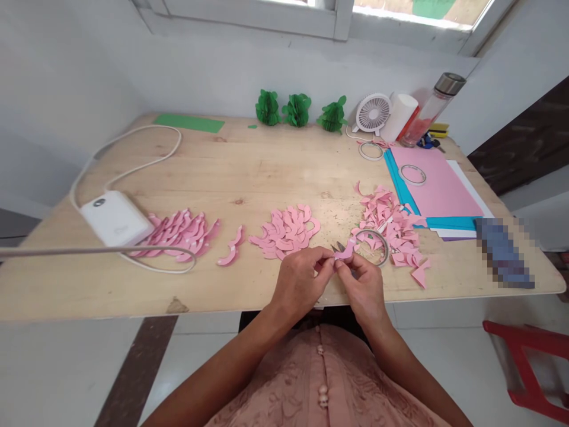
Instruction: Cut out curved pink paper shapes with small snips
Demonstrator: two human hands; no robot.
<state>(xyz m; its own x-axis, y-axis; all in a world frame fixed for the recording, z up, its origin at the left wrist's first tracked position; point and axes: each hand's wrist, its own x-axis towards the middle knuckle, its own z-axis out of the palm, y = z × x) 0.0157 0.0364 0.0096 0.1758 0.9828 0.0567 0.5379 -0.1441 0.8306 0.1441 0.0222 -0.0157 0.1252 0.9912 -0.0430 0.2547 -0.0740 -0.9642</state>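
Between my two hands is a small wavy pink paper piece (347, 249), held above the table's front edge. My left hand (301, 277) pinches its lower left end, while the thumb and fingers of my right hand (365, 287) are closed on its near side. Dark pointed blade tips, apparently scissors (339, 245), show just behind the paper; the rest is hidden by my hands. A tape roll (383, 256) lies beside my right hand. Left of my left hand is a pile of wavy pink cut-outs (287, 230), and farther left a pair of joined-looking pink pieces (232, 246).
Pink scraps (395, 225) spread at the right, near stacked coloured paper (438, 184). A bottle (429, 112) and small fan (373, 112) stand behind. Green paper shapes (297, 110) line the wall. A white power bank (116, 218) with cable lies left, touching layered pink pieces (180, 234).
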